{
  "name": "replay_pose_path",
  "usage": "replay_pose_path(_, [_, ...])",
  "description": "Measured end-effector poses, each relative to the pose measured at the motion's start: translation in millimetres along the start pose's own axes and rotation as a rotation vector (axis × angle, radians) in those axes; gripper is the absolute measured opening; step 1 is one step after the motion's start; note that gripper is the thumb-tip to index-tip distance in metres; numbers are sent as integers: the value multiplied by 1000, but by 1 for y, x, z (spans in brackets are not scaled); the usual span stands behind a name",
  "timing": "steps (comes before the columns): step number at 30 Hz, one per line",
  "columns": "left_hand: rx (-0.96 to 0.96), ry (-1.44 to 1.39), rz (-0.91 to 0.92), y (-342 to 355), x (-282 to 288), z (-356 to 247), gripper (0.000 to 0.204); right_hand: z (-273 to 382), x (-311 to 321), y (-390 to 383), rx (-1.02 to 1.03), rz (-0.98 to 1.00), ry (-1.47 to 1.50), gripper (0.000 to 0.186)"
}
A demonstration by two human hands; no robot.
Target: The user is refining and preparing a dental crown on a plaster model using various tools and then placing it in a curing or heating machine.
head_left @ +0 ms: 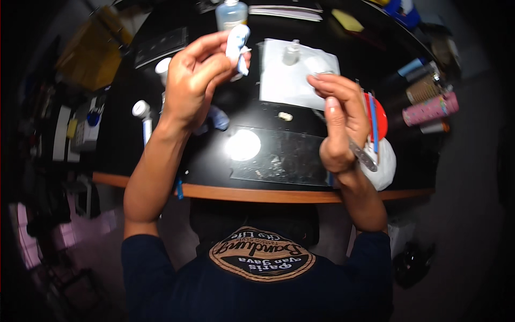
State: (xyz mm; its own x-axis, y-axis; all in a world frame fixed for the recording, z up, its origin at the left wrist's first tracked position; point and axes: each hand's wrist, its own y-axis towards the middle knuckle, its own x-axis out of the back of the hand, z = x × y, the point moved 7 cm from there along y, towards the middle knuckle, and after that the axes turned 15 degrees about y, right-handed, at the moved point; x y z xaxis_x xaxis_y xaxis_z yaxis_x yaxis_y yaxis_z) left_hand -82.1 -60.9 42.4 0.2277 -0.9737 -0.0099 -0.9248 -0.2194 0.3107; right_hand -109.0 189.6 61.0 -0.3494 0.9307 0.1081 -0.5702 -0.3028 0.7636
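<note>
Raised over the left side of the black table, my left hand [190, 78] pinches a small white and light-blue piece [236, 45] between thumb and fingers; its exact kind is unclear. My right hand [343, 121] is held over the table's right side, fingers curved. Tucked through it is a slim flat metal tool [365, 157], its end with a hole sticking out by the wrist; the working end is mostly hidden. Between the hands lie a white sheet [273, 86] with a small clear bottle [291, 52] standing on it, and a small cream lump [285, 116] on the tabletop.
A clear flat sheet [289, 172] lies near the table's wooden front edge [252, 194]. Beyond my left hand stands a bottle of bluish liquid [232, 16]. At right are a red round object [380, 121], a white bundle [383, 169] and a pink patterned cylinder [431, 109].
</note>
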Motion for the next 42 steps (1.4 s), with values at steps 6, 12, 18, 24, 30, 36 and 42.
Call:
replay_pose_path(6, [-106, -196, -208, 1, 67, -18, 38, -1, -25, -10, -180, 134, -65, 25])
replay_pose_path(12, [-65, -165, -171, 17, 93, -5, 47, 1, -38, -17, -248, 259, -166, 7])
replay_pose_path(18, [-41, 288, -97, 11, 86, -23, 32, -10, -51, -26, -273, 439, -134, 12])
replay_pose_path(24, [-38, 1241, -231, -53, 91, -36, 29, -8, -49, -23, -257, 466, -216, 19])
replay_pose_path(30, [519, 1528, -204, -132, 89, -2, 37, 0, -49, -27, -184, 469, -235, 15])
replay_pose_path(36, [443, 1493, -342, -139, 82, -7, 32, 0, -50, -28, -146, 494, -249, 14])
replay_pose_path(42, [131, 1062, -184, -131, 35, -37, 18, -3, -52, -28, -194, 516, -46, 14])
